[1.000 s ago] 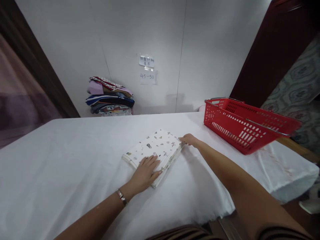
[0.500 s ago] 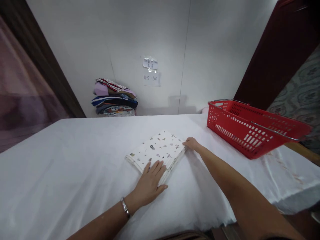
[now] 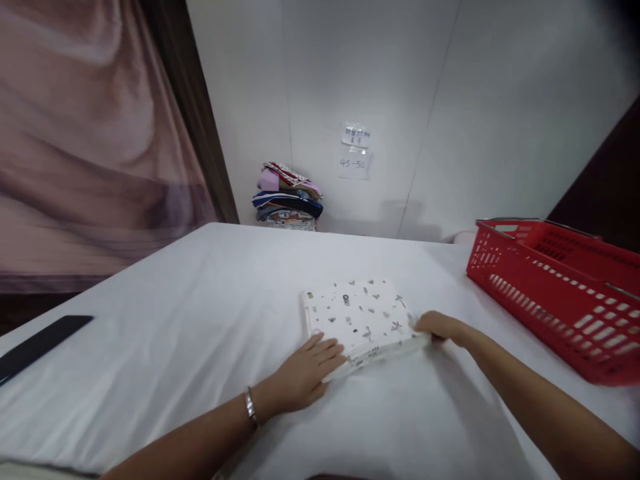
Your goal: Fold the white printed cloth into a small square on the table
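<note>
A folded white cloth (image 3: 363, 310) with small printed figures lies on the white-covered table. My left hand (image 3: 307, 370) rests flat on its near left corner, fingers stretched out, a silver bracelet on the wrist. At the right corner, my right hand (image 3: 437, 325) pinches the cloth's edge between thumb and fingers. The near right edge is lifted a little, so the layers beneath show. Whether the item is a garment or a plain cloth I cannot tell.
A red plastic basket (image 3: 545, 293) stands on the right of the table. Folded clothes (image 3: 290, 197) are stacked by the back wall, left of a paper sign (image 3: 355, 163). A dark flat object (image 3: 40, 343) lies at the left edge; a pink curtain (image 3: 95, 147) hangs beyond.
The view has swung left, bringing the dark flat object into sight. My right hand has pulled the cloth's right edge up and outward, and the cloth has turned slightly. My left hand stays on it.
</note>
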Motion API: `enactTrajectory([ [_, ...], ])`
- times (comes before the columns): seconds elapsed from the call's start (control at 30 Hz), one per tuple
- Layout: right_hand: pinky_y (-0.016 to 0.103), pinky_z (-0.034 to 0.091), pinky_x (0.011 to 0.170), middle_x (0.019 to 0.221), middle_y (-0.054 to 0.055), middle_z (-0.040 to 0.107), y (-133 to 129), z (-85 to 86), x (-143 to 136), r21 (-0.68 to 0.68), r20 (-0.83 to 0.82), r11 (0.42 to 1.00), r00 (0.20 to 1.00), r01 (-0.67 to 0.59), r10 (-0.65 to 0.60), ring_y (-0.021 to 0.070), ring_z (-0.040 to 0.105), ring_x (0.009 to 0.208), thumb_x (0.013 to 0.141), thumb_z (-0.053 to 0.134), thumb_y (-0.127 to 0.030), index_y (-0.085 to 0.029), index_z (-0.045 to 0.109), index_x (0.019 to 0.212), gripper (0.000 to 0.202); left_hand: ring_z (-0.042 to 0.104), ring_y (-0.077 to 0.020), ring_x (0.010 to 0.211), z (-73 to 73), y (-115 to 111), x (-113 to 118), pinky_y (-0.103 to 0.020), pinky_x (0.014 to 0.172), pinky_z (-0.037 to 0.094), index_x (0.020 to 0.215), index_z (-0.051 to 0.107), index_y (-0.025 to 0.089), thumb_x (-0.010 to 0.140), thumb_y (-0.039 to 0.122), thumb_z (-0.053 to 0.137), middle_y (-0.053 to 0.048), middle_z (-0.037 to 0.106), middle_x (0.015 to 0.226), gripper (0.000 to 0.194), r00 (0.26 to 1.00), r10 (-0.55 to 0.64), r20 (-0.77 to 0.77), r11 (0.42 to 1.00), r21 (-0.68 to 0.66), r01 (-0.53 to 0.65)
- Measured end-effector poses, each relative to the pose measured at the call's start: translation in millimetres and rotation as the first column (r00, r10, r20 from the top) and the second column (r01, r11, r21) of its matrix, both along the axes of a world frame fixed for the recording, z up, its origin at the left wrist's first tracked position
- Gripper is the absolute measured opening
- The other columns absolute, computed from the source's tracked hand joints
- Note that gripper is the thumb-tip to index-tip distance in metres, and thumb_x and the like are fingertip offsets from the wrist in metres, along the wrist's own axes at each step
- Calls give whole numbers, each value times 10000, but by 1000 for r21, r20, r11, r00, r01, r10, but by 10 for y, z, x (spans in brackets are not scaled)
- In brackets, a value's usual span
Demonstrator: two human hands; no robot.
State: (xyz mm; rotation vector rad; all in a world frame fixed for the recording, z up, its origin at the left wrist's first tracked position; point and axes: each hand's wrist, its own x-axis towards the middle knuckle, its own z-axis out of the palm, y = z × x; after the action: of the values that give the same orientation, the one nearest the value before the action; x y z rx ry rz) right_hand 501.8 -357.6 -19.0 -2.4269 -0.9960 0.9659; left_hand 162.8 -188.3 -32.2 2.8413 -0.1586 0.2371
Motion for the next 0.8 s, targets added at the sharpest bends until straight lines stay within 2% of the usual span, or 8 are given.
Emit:
enactTrajectory([
  [0.1,228,358,460,551,18,548,-329,-10,-134,-54,-114,998,993,-37,30,129,506,503,771,508,-375,-168,540,656,239,393,-213,1299,118,75,-198,-455,1131,216,1352,406,289,826,352,553,-27,469,1386,550,999,-32,-9,997,-70,32],
  [0.17,268,423,533,690,76,632,-377,40,-179,-46,60,998,997,-52,55,177,577,617,776,513,-410,-160,583,733,263,482,-206,1221,195,100,-172,-419,1081,322,1241,531,282,821,449,553,-26,552,1303,453,998,68,16,990,-128,-66],
  [0.27,362,471,777,1054,148,649,-151,151,-264,135,439,986,898,-95,26,261,605,928,808,484,-435,-142,615,1016,383,497,-206,1202,281,97,99,-389,1028,384,1145,605,230,889,463,428,-54,575,1271,389,930,362,60,923,-167,-348],
  [0.4,378,341,1035,1466,107,340,346,60,-430,336,581,886,811,-320,72,244,322,1331,887,351,-497,-158,366,1385,603,258,-292,1363,185,-1,483,-476,1110,229,1312,462,126,879,509,401,-138,358,1448,581,827,563,12,826,-43,-562],
  [0.47,436,237,1096,1504,94,260,501,-124,-456,249,636,889,757,-385,151,247,182,1390,895,335,-496,-159,318,1417,622,209,-304,1379,47,-75,541,-485,1124,175,1335,424,105,869,524,399,-154,314,1468,627,827,561,-42,828,3,-561],
  [0.6,501,198,1097,1511,81,244,558,-496,-356,69,658,941,724,-332,207,250,150,1398,910,291,-508,-185,303,1427,610,187,-272,1389,-168,-182,484,-461,1136,130,1349,396,137,889,517,350,-123,305,1479,599,842,537,-48,843,-11,-538],
  [0.7,501,220,1089,1517,74,228,535,-579,-277,57,662,940,718,-336,217,249,148,1398,913,267,-529,-199,296,1432,615,254,-256,1363,-159,-132,461,-438,1121,181,1289,464,162,879,505,393,-108,374,1442,540,849,528,-22,845,-92,-527],
  [0.8,515,219,1086,1514,72,239,551,-509,-230,95,637,939,745,-330,197,253,157,1396,918,244,-528,-213,326,1419,598,434,-220,1228,-30,109,486,-366,1045,310,1141,584,182,873,440,449,-85,543,1285,395,762,642,86,756,-239,-609],
])
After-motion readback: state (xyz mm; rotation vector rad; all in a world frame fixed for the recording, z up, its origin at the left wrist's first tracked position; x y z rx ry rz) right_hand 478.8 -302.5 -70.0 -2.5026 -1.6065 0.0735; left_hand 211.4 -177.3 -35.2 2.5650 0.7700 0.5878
